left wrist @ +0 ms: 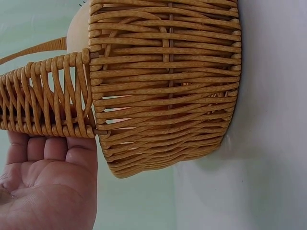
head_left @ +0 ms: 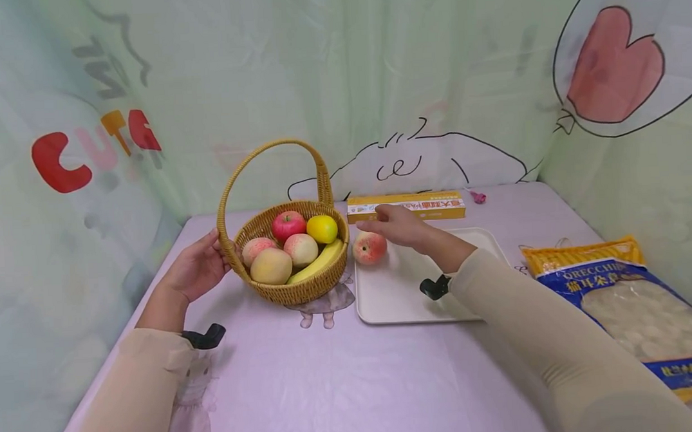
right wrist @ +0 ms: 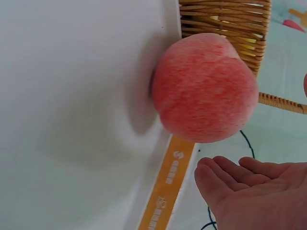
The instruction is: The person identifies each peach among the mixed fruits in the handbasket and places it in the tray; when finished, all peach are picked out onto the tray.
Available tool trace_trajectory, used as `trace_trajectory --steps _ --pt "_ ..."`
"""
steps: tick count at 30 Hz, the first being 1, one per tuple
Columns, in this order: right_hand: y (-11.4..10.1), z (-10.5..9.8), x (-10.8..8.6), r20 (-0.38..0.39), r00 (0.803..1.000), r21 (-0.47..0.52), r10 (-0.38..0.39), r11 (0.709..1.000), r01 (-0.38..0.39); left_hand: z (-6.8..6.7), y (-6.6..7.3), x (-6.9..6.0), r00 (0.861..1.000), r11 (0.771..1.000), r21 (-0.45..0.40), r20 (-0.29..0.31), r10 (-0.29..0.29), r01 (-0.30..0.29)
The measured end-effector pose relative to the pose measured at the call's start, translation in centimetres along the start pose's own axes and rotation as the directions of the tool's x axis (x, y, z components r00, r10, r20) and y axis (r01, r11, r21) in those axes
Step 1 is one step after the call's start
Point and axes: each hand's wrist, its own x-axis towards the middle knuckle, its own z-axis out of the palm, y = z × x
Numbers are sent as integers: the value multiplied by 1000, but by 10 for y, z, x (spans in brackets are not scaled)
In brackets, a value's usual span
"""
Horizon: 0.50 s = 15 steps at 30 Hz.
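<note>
My left hand [head_left: 197, 269] holds the wicker basket [head_left: 285, 294] at the base of its tall handle [left wrist: 43, 96]. The fingertips are hidden behind the weave in the left wrist view. Inside the basket lie a red apple [head_left: 289, 225], a yellow lemon [head_left: 322, 229], a banana [head_left: 319, 263] and several peaches, one of them yellowish [head_left: 271, 267]. Another peach [head_left: 370, 248] sits at the left edge of the white tray [head_left: 408, 303], beside the basket. Just above and right of that peach is my right hand [head_left: 401, 226], its fingers extended. A gap separates hand and peach in the right wrist view.
A long orange-yellow box [head_left: 433, 213] lies behind the tray, with a small pink object [head_left: 478, 198] at its right. A blue and yellow food bag [head_left: 634, 313] lies on the right side of the table. Printed curtains [head_left: 339, 68] enclose the table.
</note>
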Motion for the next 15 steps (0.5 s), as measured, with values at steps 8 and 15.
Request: trace_trajectory --steps 8,15 --pt "-26 -1 -9 6 996 24 -90 996 89 1 -1 0 1000 1000 6 15 9 -9" --pt "-53 4 -15 45 985 50 -164 986 162 3 0 0 1000 1000 2 5 5 -5"
